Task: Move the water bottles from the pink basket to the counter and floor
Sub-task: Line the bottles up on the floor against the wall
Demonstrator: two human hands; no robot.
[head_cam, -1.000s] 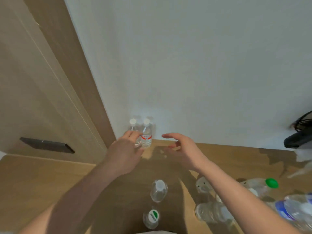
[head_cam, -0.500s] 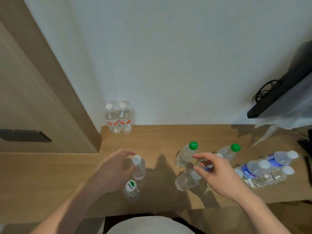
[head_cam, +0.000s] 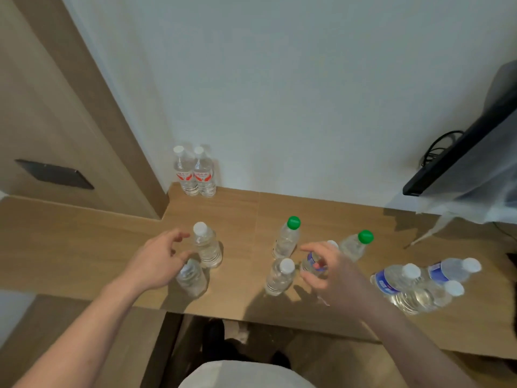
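Reaching over counter [head_cam: 240,217]:
L hand [head_cam: 156,261]: palm down, fingers curled round top of clear bottle [head_cam: 191,278].
R hand [head_cam: 330,271]: fingertips pinching blue-label bottle [head_cam: 313,264] top.
Other bottles: upright on counter.

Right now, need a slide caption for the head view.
Both hands, left and right, reach among upright water bottles on a wooden counter; two red-labelled bottles stand against the wall.

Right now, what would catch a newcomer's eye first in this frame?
Two green-capped bottles stand out mid-counter among the clear ones. Both hands are in the cluster: the left hand grips a bottle at the near edge, the right hand pinches a blue-labelled bottle. Two red-labelled bottles stand against the wall.
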